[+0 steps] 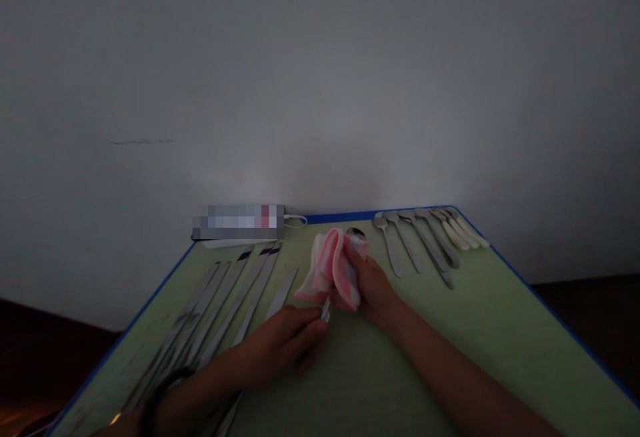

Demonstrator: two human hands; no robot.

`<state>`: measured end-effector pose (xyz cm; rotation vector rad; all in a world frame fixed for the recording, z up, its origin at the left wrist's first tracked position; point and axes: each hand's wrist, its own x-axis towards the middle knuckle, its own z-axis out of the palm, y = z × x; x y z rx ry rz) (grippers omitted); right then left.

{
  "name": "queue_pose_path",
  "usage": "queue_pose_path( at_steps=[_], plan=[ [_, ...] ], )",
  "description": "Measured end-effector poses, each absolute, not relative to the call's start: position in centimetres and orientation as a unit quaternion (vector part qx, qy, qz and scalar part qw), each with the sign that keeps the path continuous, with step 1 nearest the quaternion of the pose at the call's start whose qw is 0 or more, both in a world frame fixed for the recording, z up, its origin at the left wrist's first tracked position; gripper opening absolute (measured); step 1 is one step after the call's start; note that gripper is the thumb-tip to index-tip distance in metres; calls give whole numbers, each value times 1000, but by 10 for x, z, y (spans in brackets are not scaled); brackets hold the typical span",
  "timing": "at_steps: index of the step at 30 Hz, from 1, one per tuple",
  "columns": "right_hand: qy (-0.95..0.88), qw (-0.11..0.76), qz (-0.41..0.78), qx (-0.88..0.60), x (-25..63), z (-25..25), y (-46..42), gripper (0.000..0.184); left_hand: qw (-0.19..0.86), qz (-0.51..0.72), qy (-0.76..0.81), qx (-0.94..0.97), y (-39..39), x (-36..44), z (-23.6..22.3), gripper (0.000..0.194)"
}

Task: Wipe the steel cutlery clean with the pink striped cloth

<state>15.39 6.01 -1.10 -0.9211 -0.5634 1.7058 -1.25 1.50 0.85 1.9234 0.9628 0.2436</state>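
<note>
Right now we hold a spoon (356, 232) over the middle of the table (400, 364), its bowl showing just above a pink-and-white cloth (327, 270). Our left hand (290, 340) pinches the handle below the cloth, thumb and fingers closed on it. Our right hand (376, 289) grips the folded cloth around the upper part of the spoon, fingers bent behind the fabric; we cannot tell how tightly they press. We wear a dark band (159, 387) on the left wrist.

Beside our left hand we have a row of flat metal knives (234, 304) lying aslant, and a separate blade (283, 294) nearer the cloth; our forearm covers part of the row. On the right we see a row of metal spoons (427, 245), and beyond them, near the corner, several white-handled utensils (465, 232). At the back left we see a blurred-out object (240, 222) with a white cable (305, 222) beside it, close to the grey wall (320, 77).
</note>
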Motion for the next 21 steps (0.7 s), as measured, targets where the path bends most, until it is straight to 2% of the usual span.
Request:
queue_pose_path(
  at_steps=[8, 12, 15, 21],
  plan=[
    [-134, 573, 746, -312, 151, -10, 64, 49, 472, 97, 387, 786, 15, -16, 7, 44],
    [-211, 594, 689, -357, 151, -15, 62, 43, 483, 87, 368, 790, 15, -18, 6, 46],
    [-275, 577, 664, -389, 153, -17, 61, 39, 485, 89, 367, 789, 15, -19, 6, 47],
    [-178, 586, 715, -337, 150, -15, 63, 40, 468, 101, 381, 791, 14, -18, 4, 47]
  ],
)
